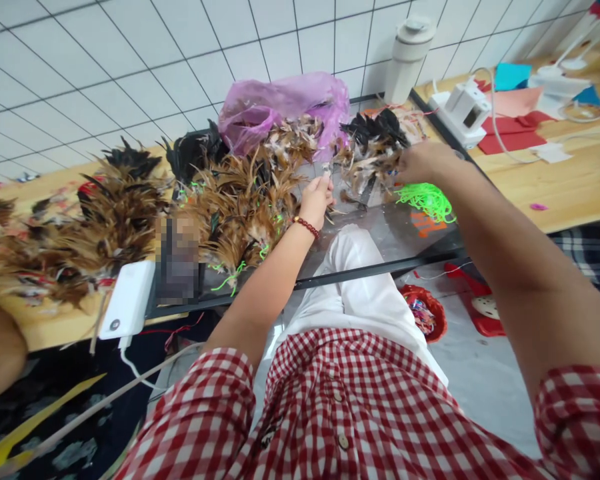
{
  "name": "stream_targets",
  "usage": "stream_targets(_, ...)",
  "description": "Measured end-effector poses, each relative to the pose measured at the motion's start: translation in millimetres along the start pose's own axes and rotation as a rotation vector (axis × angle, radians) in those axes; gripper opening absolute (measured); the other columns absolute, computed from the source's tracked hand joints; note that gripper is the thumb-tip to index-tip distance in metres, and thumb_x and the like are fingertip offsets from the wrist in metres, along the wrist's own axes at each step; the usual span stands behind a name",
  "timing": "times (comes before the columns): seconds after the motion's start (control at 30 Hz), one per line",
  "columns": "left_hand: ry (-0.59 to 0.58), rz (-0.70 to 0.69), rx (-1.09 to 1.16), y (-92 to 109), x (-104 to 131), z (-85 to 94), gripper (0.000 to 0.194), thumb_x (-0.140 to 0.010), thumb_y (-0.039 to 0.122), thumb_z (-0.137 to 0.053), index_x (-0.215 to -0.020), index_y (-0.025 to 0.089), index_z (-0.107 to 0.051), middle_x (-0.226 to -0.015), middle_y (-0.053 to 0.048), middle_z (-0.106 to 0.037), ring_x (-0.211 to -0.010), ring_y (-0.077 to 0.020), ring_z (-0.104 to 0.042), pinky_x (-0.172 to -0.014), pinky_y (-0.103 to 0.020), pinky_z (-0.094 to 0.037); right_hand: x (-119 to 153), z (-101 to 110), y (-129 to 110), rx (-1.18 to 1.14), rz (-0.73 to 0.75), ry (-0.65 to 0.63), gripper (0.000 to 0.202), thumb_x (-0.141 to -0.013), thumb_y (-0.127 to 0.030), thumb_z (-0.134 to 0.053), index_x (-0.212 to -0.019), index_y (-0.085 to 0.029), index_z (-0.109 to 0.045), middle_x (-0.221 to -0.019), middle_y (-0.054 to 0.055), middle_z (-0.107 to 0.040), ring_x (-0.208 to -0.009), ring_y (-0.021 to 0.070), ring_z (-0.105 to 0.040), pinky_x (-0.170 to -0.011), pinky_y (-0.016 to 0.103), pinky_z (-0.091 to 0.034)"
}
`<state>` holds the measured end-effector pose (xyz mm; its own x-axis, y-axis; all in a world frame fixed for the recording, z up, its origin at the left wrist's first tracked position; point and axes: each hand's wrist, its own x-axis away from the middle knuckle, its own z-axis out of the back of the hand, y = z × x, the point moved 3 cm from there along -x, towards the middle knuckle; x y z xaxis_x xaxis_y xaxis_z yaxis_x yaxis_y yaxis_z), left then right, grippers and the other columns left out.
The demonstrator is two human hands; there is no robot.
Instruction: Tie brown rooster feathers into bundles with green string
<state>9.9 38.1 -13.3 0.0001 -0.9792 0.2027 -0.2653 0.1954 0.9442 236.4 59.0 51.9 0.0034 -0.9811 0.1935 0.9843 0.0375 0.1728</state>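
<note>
My left hand (319, 197), with a red bead bracelet on the wrist, is closed in a pinch above the glass tabletop. A small whitish tip shows at its fingers, too small to name. Beside it on the left spreads a big heap of brown feathers (240, 207) with bits of green cord. My right hand (425, 162) bends down at the right edge of a smaller pile of black and brown feathers (375, 143). Its fingers are curled together, and what they hold is hidden. Just below that hand lies a bundle of bright green cords (427, 201).
A pink plastic bag (290, 100) and a white bottle (410, 60) stand by the tiled wall. At right are a power strip (457, 117) and red cloth (515, 132). A white power bank (127, 300) lies at the left edge. Below sits a red basket (439, 317). Another person's arm (0, 347) shows far left.
</note>
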Motion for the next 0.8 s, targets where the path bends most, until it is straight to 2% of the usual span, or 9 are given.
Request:
stream_targets(0.17, -0.002, 0.015, 0.011, 0.7, 1.0, 0.1, 0.046, -0.092, 0.058, -0.069, -0.073, 0.02, -0.051, -0.056, 0.011, -0.024, -0.044, -0.0029, -0.027, -0.054, -0.017, -0.042, -17.0, 27.7, 27.7, -0.094, 0.014, -0.04, 0.049, -0.099, -0.046, -0.058, -0.123, -0.006, -0.075, -0.13, 0.023, -0.073, -0.119, 0.0328, -0.067, -0.087, 0.04, -0.047)
stream_targets(0.3, -0.003, 0.025, 0.034, 2.5, 2.2, 0.2, 0.05, -0.091, 0.061, -0.069, -0.072, 0.02, -0.048, -0.056, 0.011, -0.023, -0.044, -0.0031, -0.026, -0.053, -0.017, -0.042, 0.9, 59.2, 41.1, -0.178, -0.084, 0.009, 0.047, -0.095, -0.053, -0.067, -0.111, -0.01, -0.077, -0.129, 0.021, -0.072, -0.121, 0.0356, -0.065, -0.094, 0.047, -0.05)
stream_targets(0.4, -0.001, 0.034, 0.062, 4.3, 2.9, 0.8, 0.051, -0.092, 0.06, -0.069, -0.07, 0.02, -0.045, -0.056, 0.011, -0.023, -0.044, -0.0032, -0.026, -0.053, -0.017, -0.042, 24.6, 71.3, 44.2, -0.409, -0.194, 0.143, 0.024, -0.094, -0.039, -0.072, -0.085, -0.016, -0.074, -0.098, 0.013, -0.076, -0.101, 0.028, -0.066, -0.089, 0.048, -0.053)
stream_targets(0.47, 0.001, 0.044, 0.071, 4.8, 3.1, 1.1, 0.051, -0.092, 0.061, -0.069, -0.07, 0.021, -0.045, -0.056, 0.011, -0.023, -0.044, -0.0032, -0.026, -0.052, -0.017, -0.042, 32.8, 64.7, 42.9, -0.694, -0.188, 0.218, 0.012, -0.097, -0.026, -0.068, -0.093, -0.017, -0.073, -0.083, 0.009, -0.073, -0.08, 0.0179, -0.065, -0.088, 0.045, -0.054)
stream_targets(0.53, 0.003, 0.052, 0.074, 4.8, 3.0, 1.2, 0.051, -0.091, 0.061, -0.068, -0.071, 0.021, -0.045, -0.056, 0.011, -0.023, -0.044, -0.0033, -0.026, -0.052, -0.017, -0.042, 32.7, 47.1, 38.6, -0.964, -0.159, 0.211, 0.016, -0.099, -0.013, -0.061, -0.11, -0.012, -0.072, -0.081, 0.011, -0.073, -0.067, 0.0124, -0.063, -0.083, 0.041, -0.055)
stream_targets(0.6, 0.008, 0.052, 0.073, 4.4, 2.9, 1.1, 0.051, -0.091, 0.062, -0.069, -0.072, 0.021, -0.046, -0.056, 0.011, -0.023, -0.044, -0.0033, -0.026, -0.052, -0.017, -0.042, 29.9, 27.9, 32.1, -1.161, -0.147, 0.247, 0.026, -0.103, -0.01, -0.053, -0.122, -0.006, -0.07, -0.098, 0.02, -0.077, -0.068, 0.0111, -0.065, -0.082, 0.037, -0.055)
stream_targets(0.67, 0.015, 0.045, 0.072, 3.8, 2.6, 0.9, 0.049, -0.091, 0.062, -0.069, -0.073, 0.021, -0.048, -0.056, 0.011, -0.023, -0.044, -0.0034, -0.026, -0.052, -0.017, -0.042, 29.1, 14.9, 21.6, -1.384, -0.091, 0.346, 0.037, -0.107, -0.013, -0.044, -0.14, -0.007, -0.06, -0.13, 0.028, -0.071, -0.085, 0.0115, -0.07, -0.087, 0.032, -0.054)
stream_targets(0.73, 0.025, 0.036, 0.068, 3.3, 2.3, 0.9, 0.048, -0.093, 0.062, -0.067, -0.075, 0.021, -0.05, -0.056, 0.011, -0.024, -0.044, -0.0036, -0.026, -0.053, -0.017, -0.042, 29.8, 9.5, 5.3, -1.522, 0.017, 0.376, 0.045, -0.108, -0.015, -0.038, -0.152, -0.011, -0.048, -0.153, 0.027, -0.058, -0.109, 0.0127, -0.07, -0.093, 0.029, -0.053)
stream_targets(0.8, 0.037, 0.019, 0.059, 3.2, 1.8, 1.2, 0.046, -0.095, 0.061, -0.064, -0.076, 0.021, -0.052, -0.056, 0.011, -0.024, -0.044, -0.0039, -0.027, -0.054, -0.017, -0.042, 28.4, 7.8, -14.7, -1.593, 0.078, 0.306, 0.047, -0.107, -0.017, -0.036, -0.153, -0.016, -0.044, -0.158, 0.022, -0.054, -0.115, 0.0133, -0.068, -0.092, 0.029, -0.053)
